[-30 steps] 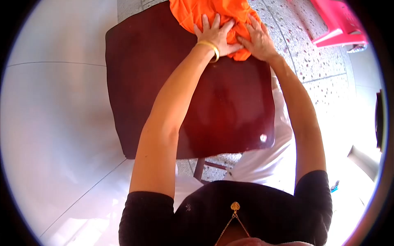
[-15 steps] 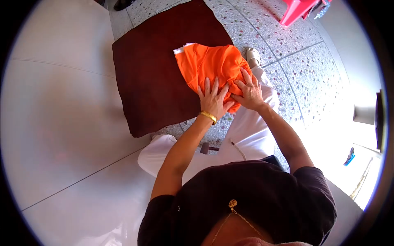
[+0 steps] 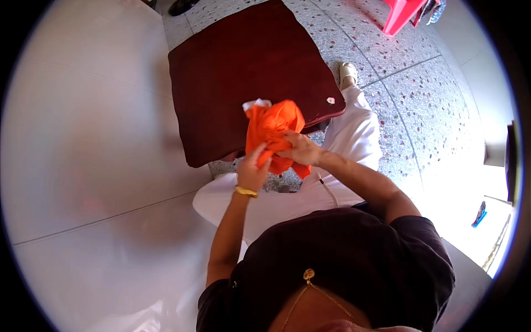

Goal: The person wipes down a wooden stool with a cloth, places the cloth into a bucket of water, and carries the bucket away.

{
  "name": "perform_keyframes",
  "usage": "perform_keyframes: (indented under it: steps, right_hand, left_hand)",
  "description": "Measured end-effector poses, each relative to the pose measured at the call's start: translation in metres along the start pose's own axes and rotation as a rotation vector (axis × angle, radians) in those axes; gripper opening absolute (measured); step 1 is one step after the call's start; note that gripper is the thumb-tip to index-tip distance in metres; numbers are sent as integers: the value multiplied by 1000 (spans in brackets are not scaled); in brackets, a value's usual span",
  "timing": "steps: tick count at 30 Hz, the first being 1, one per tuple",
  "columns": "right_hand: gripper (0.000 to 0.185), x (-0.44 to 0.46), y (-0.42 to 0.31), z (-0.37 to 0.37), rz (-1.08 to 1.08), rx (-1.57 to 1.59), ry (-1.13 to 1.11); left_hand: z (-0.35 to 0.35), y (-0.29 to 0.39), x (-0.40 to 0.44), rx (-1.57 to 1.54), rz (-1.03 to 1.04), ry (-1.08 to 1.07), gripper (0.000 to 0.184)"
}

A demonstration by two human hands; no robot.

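An orange cloth (image 3: 276,117) with a white part at one end is bunched up between my two hands. It sits over the near edge of a dark red table (image 3: 238,66), and its lower folds hang past that edge. My left hand (image 3: 253,170), with a gold bracelet at the wrist, grips the cloth from the left, fingers closed in the folds. From the right, my right hand (image 3: 300,149) pinches the gathered fabric close to the left one. Some fingertips are hidden in the cloth.
A small white piece (image 3: 331,100) lies at the table's right corner. My white-trousered leg (image 3: 354,124) is beside the table. A pink plastic stool (image 3: 399,16) stands at the upper right, and a dark shoe (image 3: 181,6) shows at the top. A white wall (image 3: 88,138) fills the left.
The cloth, spread under my flat hands before, is now gathered and drawn toward me. Both hands have closed on it and moved nearer my body. The table's right corner is now uncovered.
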State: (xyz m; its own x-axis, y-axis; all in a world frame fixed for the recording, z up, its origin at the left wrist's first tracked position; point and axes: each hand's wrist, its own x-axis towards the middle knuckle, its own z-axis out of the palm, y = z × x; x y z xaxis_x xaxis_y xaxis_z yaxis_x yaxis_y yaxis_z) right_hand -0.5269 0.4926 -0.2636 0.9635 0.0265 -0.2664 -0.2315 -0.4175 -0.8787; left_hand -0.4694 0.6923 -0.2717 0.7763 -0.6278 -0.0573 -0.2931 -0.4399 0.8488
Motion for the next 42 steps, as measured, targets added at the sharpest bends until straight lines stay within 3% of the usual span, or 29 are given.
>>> perform_keyframes:
  steps: [3, 7, 9, 11, 13, 14, 17, 18, 19, 21, 27, 31, 35, 36, 40, 42]
  right_hand:
    - [51, 24, -40, -18, 102, 514, -341]
    - [69, 58, -100, -74, -113, 465, -247]
    - [80, 77, -114, -107, -2, 235, -86]
    - [88, 124, -86, -141, -26, -268, 80]
    - [93, 121, -89, -156, 24, -789, 279]
    - [95, 129, -74, -156, -18, -759, 330]
    - [100, 155, -20, -123, -14, -435, 129]
    - [102, 168, 8, -106, 27, -520, -33]
    - [99, 154, -7, -80, 140, -828, -94]
    - [95, 150, 0, -61, 91, -967, 57]
    - [97, 143, -3, -55, 44, -1018, 28]
    - [93, 96, 6, -21, -186, -1034, 17]
    - [73, 54, 16, -6, -281, -1059, 1]
    - [58, 43, 14, -10, -284, -1032, -7]
    - [39, 6, 53, -26, -344, -913, 128]
    - [38, -12, 65, -48, -313, -1056, 192]
  left_hand:
    - [-54, 30, 12, -216, 90, 188, 52]
    - [-109, 90, 56, -433, 199, 259, 57]
    - [-116, 86, 90, -454, 261, 284, 59]
    - [-119, 61, 131, 144, 260, 386, 70]
    - [-99, 24, 158, 241, 38, 318, 82]
    - [-86, 5, 166, 289, 11, 271, 84]
    - [-45, -9, 171, 437, -180, 32, 82]
    - [-28, -20, 170, 533, -192, -18, 78]
    - [-17, -25, 168, 629, -207, -73, 75]
    - [-8, -34, 167, 690, -169, -19, 65]
    - [-8, -40, 144, 702, -73, 23, 61]
    - [13, -49, 68, 741, 103, 220, 51]
    - [38, -40, 24, 695, 178, 345, 43]
    - [44, -39, 20, 662, 201, 358, 43]
    - [76, -18, 24, 551, 314, 368, 42]
    - [99, -7, 33, 484, 377, 347, 39]
